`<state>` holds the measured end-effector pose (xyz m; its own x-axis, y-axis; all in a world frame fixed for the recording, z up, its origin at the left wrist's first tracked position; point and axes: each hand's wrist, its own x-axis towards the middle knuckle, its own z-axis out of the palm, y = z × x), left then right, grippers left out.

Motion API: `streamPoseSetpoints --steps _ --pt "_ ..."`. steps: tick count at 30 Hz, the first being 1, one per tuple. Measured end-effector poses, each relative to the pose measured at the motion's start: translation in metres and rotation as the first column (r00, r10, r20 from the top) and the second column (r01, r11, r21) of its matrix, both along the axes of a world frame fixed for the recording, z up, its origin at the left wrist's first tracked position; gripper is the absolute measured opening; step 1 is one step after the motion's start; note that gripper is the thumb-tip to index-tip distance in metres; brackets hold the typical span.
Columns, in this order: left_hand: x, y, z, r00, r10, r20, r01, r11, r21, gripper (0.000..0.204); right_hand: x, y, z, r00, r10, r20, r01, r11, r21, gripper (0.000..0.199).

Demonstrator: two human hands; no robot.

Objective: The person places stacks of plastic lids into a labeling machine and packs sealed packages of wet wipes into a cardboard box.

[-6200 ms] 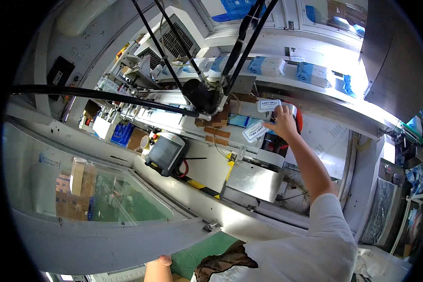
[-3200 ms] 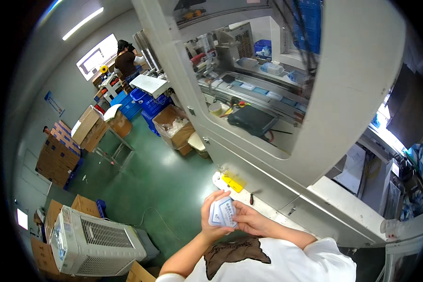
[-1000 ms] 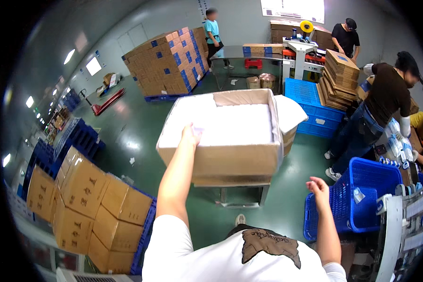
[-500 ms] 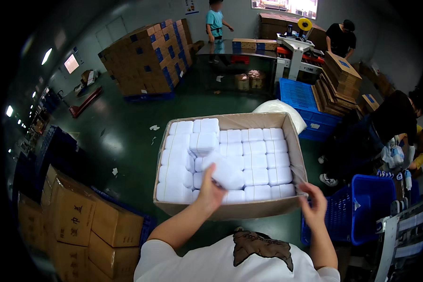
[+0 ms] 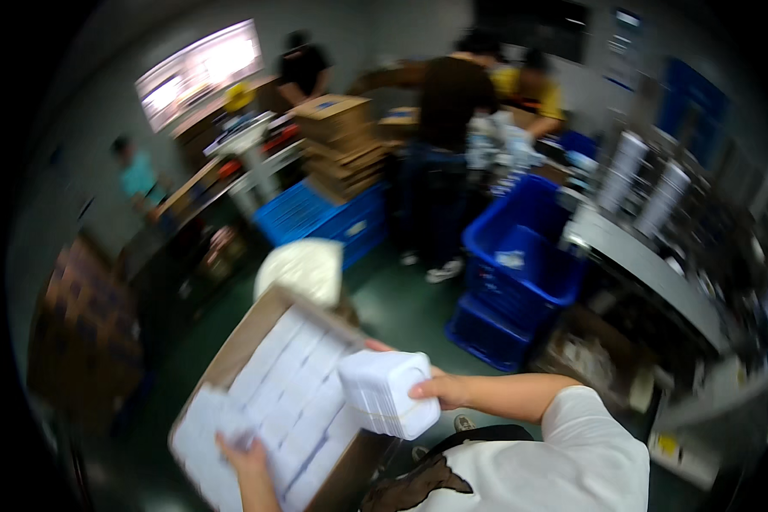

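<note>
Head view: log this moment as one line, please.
right hand: holds white stack | left hand: at white pieces in carton, grip unclear | blue basket: right of carton | picture: blurred

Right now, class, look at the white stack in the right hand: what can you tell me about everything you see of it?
The white stack is made of several thin, round-cornered pieces pressed together, smooth and plastic-looking, with layer lines on its side. A thin yellowish band shows near its lower edge. It sits tilted in the right hand, whose fingers show at its far edge. In the view it overlaps the right side of the carton; whether they touch cannot be told.
</note>
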<state>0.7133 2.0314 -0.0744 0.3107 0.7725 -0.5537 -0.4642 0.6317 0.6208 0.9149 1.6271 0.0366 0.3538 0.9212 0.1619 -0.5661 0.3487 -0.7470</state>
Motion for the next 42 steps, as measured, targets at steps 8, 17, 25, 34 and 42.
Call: streamPoseSetpoints --steps 8,17,25,34,42 --pt "0.087 -0.081 0.044 0.901 -0.421 -0.108 0.432 0.893 0.125 0.078 0.041 -0.222 -0.023 0.639 -0.641 -0.425 0.626 0.755 -0.198 0.078" --pt "0.290 -0.365 0.079 0.273 -0.941 -0.200 0.944 0.222 0.245 0.084 0.137 -0.577 -0.022 0.024 -0.411 0.911 0.918 -0.351 -0.183 0.110" --pt "0.437 -0.605 0.095 -0.111 -0.925 -0.363 0.952 -0.204 0.227 0.090 0.230 -0.690 -0.035 0.448 0.230 0.864 0.808 -0.518 -0.281 0.118" --pt "0.508 -0.750 0.118 -0.368 -0.808 -0.460 0.845 -0.497 0.199 0.098 0.218 -0.709 -0.078 -0.125 -0.231 0.965 0.933 -0.359 0.035 0.129" --pt "0.525 -0.783 0.131 -0.611 -0.603 -0.513 0.519 -0.794 0.315 0.106 0.229 -0.728 -0.010 0.420 0.458 0.784 0.907 -0.196 -0.372 0.120"
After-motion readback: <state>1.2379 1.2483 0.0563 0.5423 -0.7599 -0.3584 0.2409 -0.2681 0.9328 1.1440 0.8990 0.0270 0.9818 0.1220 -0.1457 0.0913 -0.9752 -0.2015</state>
